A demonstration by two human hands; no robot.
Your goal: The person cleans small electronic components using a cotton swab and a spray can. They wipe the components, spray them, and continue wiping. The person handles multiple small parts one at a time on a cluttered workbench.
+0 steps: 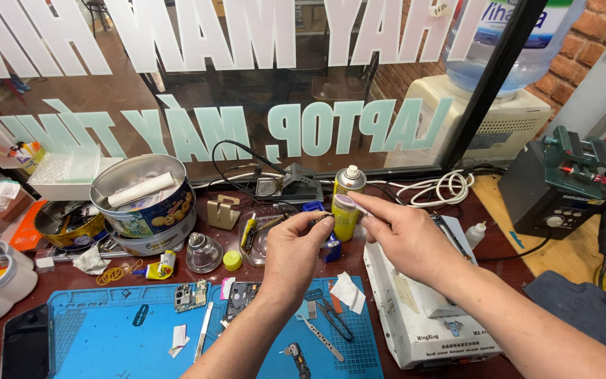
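We hold a small dark part [319, 222] pinched in our left hand [296, 249] above the blue mat [106, 337], steadying it while our right hand [401, 235] fingers grip a thin white stick [356, 205] beside the yellow spray can [347, 203].

Window lettering [296, 130] — large pale letters, mirrored, ran across the glass behind the bench. A round biscuit tin [150, 210] with a printed blue label stood at left; a yellow spray can [347, 203] stood centre — a water bottle's blue-and-white label [520, 21] showed top right.
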